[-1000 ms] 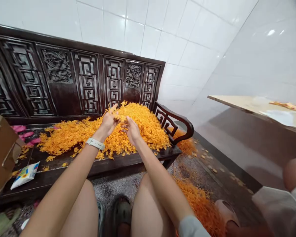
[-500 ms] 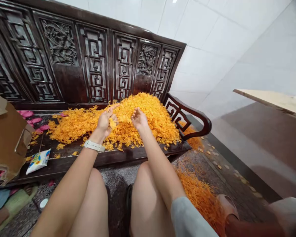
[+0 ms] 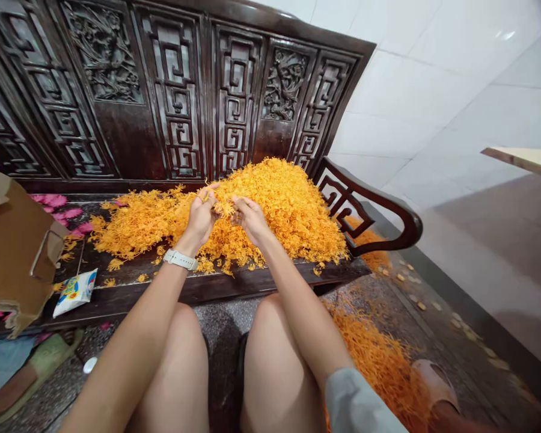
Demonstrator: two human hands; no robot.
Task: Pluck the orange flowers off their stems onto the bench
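A large heap of yellow-orange, spidery flower-like pieces [image 3: 284,198] covers the right part of the dark wooden bench seat [image 3: 252,278]. In front of it my left hand [image 3: 201,218], with a pale watch on the wrist, is closed on a yellow flower-like piece [image 3: 225,208]. My right hand [image 3: 252,221] faces it from the other side, its fingertips pinched at the same piece. The heap behind has the same colour, so the piece's outline is hard to make out. Some fingertips are hidden.
A cardboard box [image 3: 18,240] stands at the left, beside pink flower-like pieces [image 3: 54,204] and a small white packet [image 3: 76,293]. Orange strands [image 3: 379,355] lie on the floor at the right. Another person's foot [image 3: 49,361] shows lower left, and another's shoe [image 3: 435,385] lower right.
My hands have come together: the right fingers now meet the yellow piece at my left fingers, where before they were apart. The view has shifted slightly.
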